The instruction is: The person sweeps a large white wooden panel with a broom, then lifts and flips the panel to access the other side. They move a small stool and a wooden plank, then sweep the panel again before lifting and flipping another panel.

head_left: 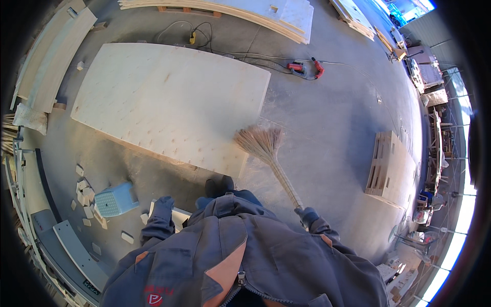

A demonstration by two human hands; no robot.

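My right hand [308, 217], in a dark glove, is closed round the handle of a straw broom [279, 171] at the lower right. The broom slants up and left, its spread bristles at the near right corner of a large pale plywood sheet [169, 97]. Whether the bristles touch the sheet, I cannot tell. My gloved left hand [163, 204] is low at my left side, its fingers curled. A pale board [180, 218] shows beside and behind it; whether the hand grips this board is unclear.
A light blue step stool [117, 199] and several wood offcuts [84, 192] lie on the floor at left. Beyond the sheet are a red power tool [296, 67] and cables [245, 55]. A wooden crate-like stack [391, 166] stands right; long boards [61, 56] lie far left.
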